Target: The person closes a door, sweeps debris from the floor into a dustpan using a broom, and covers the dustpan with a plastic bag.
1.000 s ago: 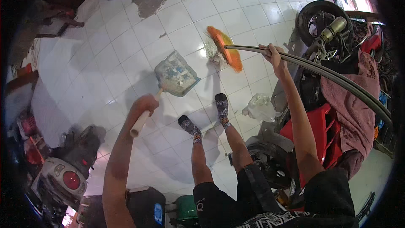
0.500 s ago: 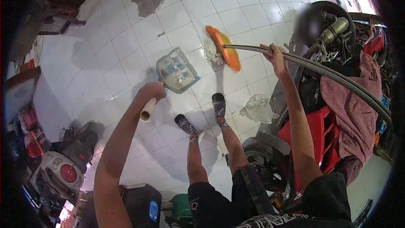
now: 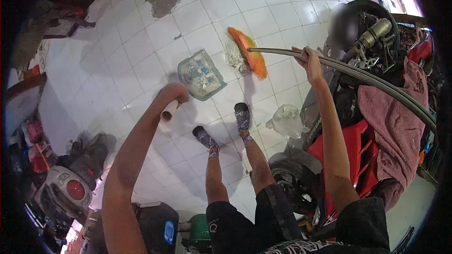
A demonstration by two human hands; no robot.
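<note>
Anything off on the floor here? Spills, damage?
Yes. A ragged grey patch near the top interrupts the otherwise white floor; stain or damage, I can't tell. Also, loose pale debris lies left of the broom, and a crumpled plastic bag sits directly on the floor.

Glossy smooth floor tiles (image 3: pixel 141 47); matt plastic dustpan (image 3: pixel 189 66); rough-bristled broom head (image 3: pixel 256 61); cloth towel (image 3: pixel 393 117).

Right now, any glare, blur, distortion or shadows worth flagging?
Head view, right: broom handle looks bowed, likely fisheye. Head view, upper right: bright area washed out, blurred patch over part of the black tyre. Head view, centre: sheen on white tiles, shadows around the socked feet.
</note>
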